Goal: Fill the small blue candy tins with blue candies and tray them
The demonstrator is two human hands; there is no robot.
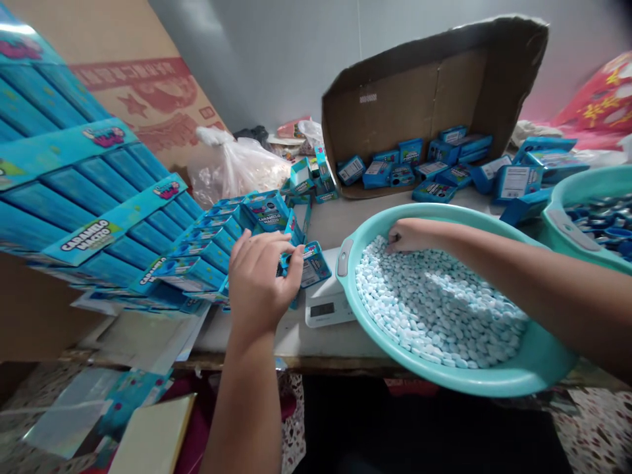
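My left hand (261, 276) is curled around a small blue candy box (312, 263) that sits on a white digital scale (328, 306). My right hand (407, 236) reaches into a teal basin (518, 375) full of small white and pale-blue candies (434, 309); its fingers are bunched in the candies at the far rim, and what they grip is hidden. Rows of open blue boxes (207, 243) lie just left of my left hand.
Stacked blue display cartons (64, 171) fill the left. A cardboard box (434, 85) lying on its side holds small blue boxes (424, 168). A second teal basin (582, 217) with dark blue items stands at right. A plastic bag (237, 168) lies at the back.
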